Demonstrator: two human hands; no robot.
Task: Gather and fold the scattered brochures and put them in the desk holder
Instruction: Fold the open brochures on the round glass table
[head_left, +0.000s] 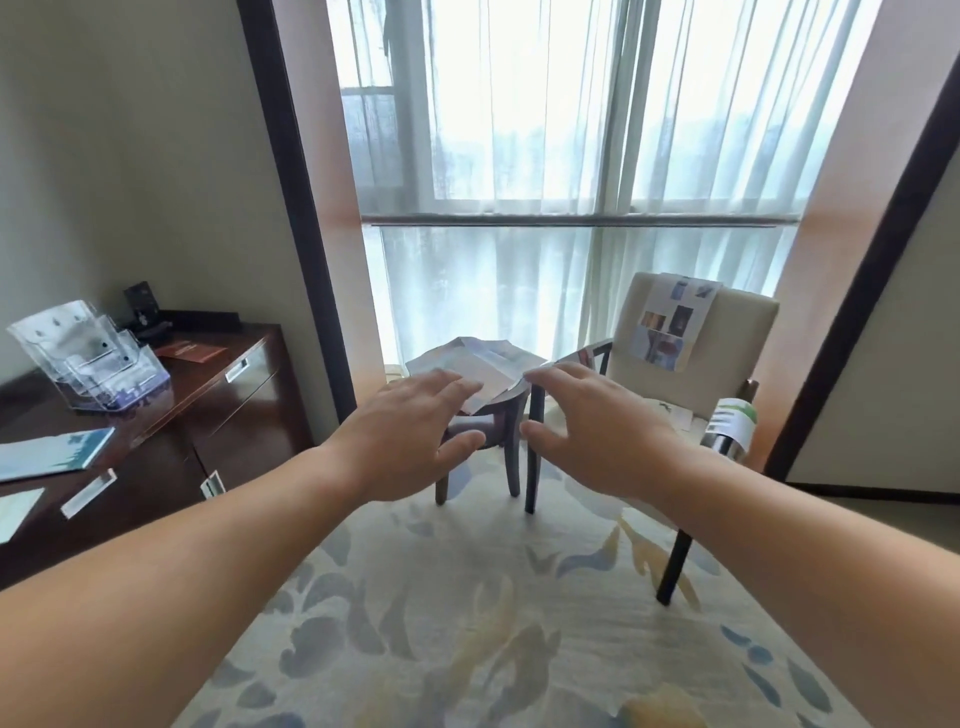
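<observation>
In the head view, the left hand (410, 431) and the right hand (592, 431) were stretched forward side by side, fingers spread and loosely bent, pinching nothing. They were held in front of a heap of crumpled white paper brochures (480, 358) on a small dark wooden side table (500, 415), and whether the fingertips touched the paper could not be told. A picture-printed brochure (670, 322) hung over the back of the cream upholstered armchair (743, 338) at right, a blue-and-white folded brochure (52, 452) lay on the dark wooden desk surface (197, 379) at left, and the clear acrylic tiered desk holder (88, 353) stood farther back on it, well apart from both hands.
</observation>
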